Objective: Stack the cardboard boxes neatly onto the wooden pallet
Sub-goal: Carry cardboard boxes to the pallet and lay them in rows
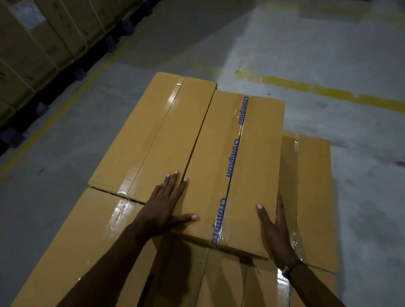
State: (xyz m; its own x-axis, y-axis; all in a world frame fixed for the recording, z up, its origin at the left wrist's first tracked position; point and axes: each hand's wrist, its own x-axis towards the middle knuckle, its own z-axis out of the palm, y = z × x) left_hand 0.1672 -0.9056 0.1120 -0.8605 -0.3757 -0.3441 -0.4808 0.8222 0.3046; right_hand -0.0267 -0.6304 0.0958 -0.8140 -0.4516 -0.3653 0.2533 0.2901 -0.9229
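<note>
A: Where are the hands?

B: Both are on the top box [235,170]. The left hand [166,207] lies flat, fingers straight, over its near-left edge. The right hand [274,229] has straight fingers pressed along its right side, thumb on top. They are apart and clamp nothing.

A: How does the box lie?

B: Its long axis runs away from the person, leaning slightly right. It sits just ahead of the hands, each about equally near. It looks skewed against the neighbouring box [149,142] on its left and overhangs the lower box [314,194] on the right, so squaring it is probably the step.

A: Counts?

B: One printed-tape box on top. At least four more are around and beneath, with a near-left box [67,242] among them. The pallet itself is hidden.

A: Beyond?

B: A concrete floor [214,35], a yellow line [322,90], and strapped cartons [16,57] far left.
</note>
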